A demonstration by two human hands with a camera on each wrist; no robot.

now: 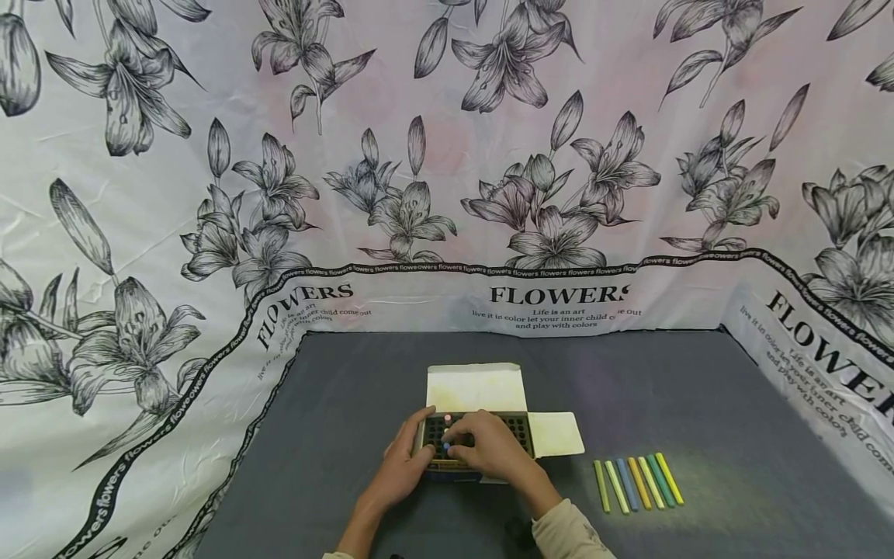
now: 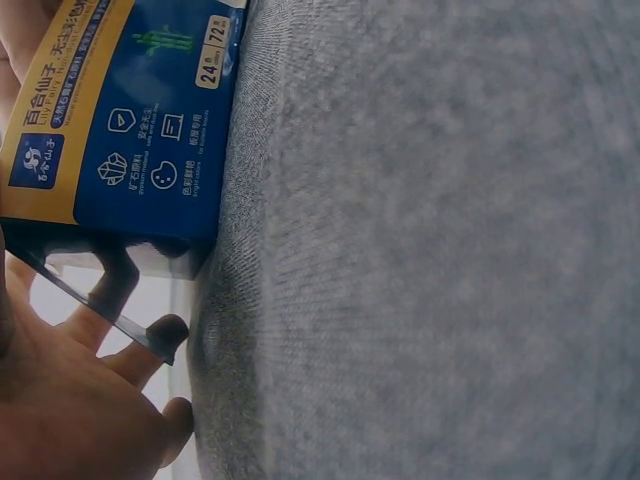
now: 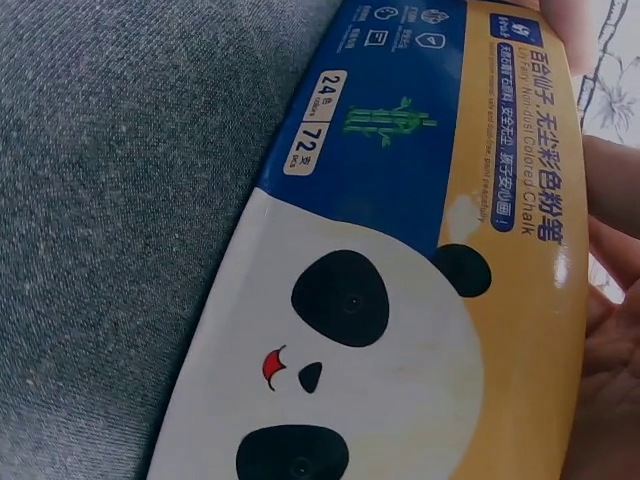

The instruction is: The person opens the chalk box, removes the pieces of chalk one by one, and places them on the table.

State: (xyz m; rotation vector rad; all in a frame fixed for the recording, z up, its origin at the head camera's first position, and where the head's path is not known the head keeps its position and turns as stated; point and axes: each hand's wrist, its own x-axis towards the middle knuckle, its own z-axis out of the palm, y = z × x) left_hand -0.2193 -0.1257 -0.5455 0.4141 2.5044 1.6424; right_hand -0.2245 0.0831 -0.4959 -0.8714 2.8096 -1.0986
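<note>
Both hands are on the chalk box (image 1: 475, 439) mid-bench, my left hand (image 1: 405, 460) gripping its side, my right hand (image 1: 489, 446) pinching something inside, I think; tugging hard could tip the box or snap a stick.

Open chalk box (image 1: 482, 435), lid flap up, on grey cloth (image 1: 698, 404)
</note>
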